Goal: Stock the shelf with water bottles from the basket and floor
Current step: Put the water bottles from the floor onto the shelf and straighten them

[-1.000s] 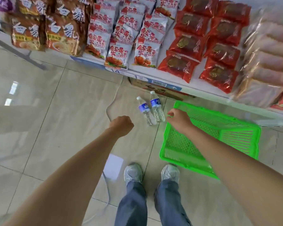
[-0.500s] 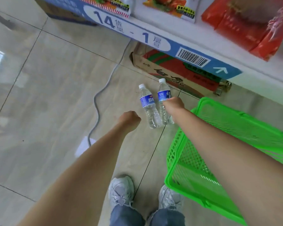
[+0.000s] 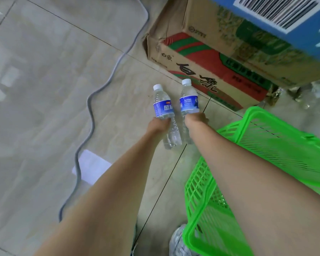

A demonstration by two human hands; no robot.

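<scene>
Two clear water bottles with blue labels and white caps lie side by side on the tiled floor, caps pointing away from me. My left hand point(image 3: 158, 124) is closed around the middle of the left bottle point(image 3: 163, 108). My right hand point(image 3: 195, 119) grips the right bottle point(image 3: 189, 100) just below its label. A bright green plastic basket point(image 3: 277, 145) stands to the right of the bottles, under my right forearm; no bottles show in its visible part.
A cardboard carton point(image 3: 211, 58) with red and green print sits on the floor just beyond the bottles, under the blue shelf edge point(image 3: 284, 21). A grey cable point(image 3: 92, 100) snakes across the tiles on the left, over a white sheet point(image 3: 92, 167). My shoe point(image 3: 177, 242) shows at the bottom.
I have bent much closer to the floor. My left hand moved right and closed on the left bottle; my right hand left the basket rim and closed on the right bottle.
</scene>
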